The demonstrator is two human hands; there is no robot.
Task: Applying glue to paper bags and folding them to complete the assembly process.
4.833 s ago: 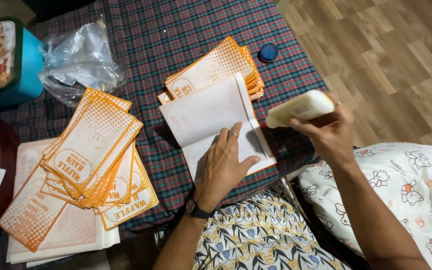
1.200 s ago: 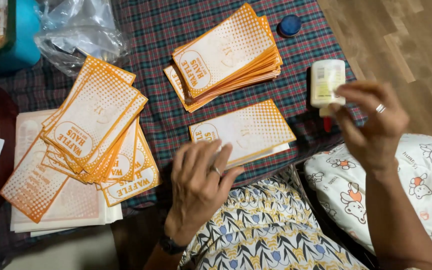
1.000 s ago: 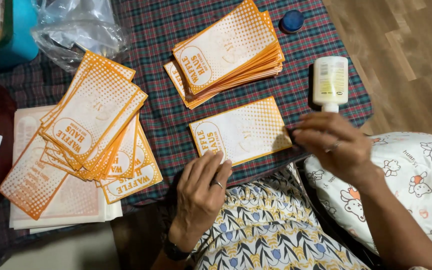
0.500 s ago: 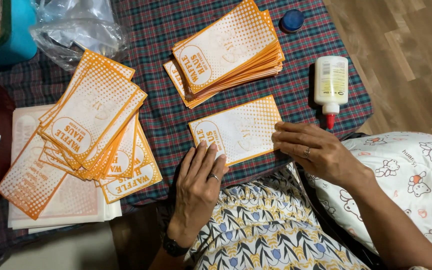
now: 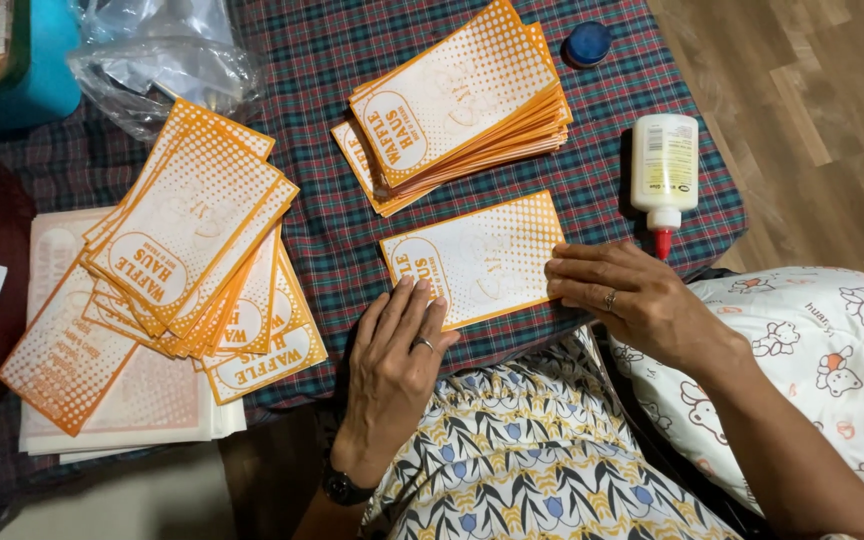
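Orange paper bag (image 5: pixel 477 258) | both hands' grip flat, spread | glue bottle (image 5: pixel 664 165) near, seemingly uncapped

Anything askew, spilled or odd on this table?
No spill. The glue bottle lies on its side, uncapped, its blue cap apart. The left pile of bags is fanned untidily; the far stack is neater.

The left hand (image 5: pixel 392 350) bears a plain ring (image 5: pixel 422 344) on one finger, and a dark wristwatch (image 5: pixel 344 487) with a black strap circles the wrist; the right hand (image 5: pixel 632 300) wears a slim ring (image 5: pixel 610 298) too. Both forearms are bare, with no sleeves in view; over the lap lies a garment (image 5: pixel 522 450) of cream cloth printed with yellow and dark blue tulip shapes.
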